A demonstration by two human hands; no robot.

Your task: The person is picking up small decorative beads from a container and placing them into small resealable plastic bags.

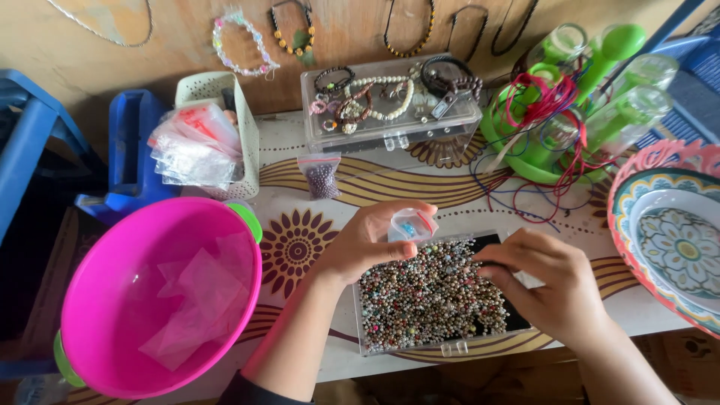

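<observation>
Right hand (551, 289) over bead tray (431, 296), fingers pinched, contents hidden; left hand (371, 240) grips small clear bag (412, 223) above it.

Pink bowl (90, 300), multicoloured beads (427, 300)

1. Left hand (367, 244): holding small clear bag (412, 224) above bead tray (450, 346).
2. Right hand (551, 285): fingertips pinched over mixed beads (424, 296).
3. Left of tray: pink bowl (112, 300) containing clear bags.
4. Behind: clear box (390, 127) carrying bracelets; green rack (570, 97) with cords.
</observation>
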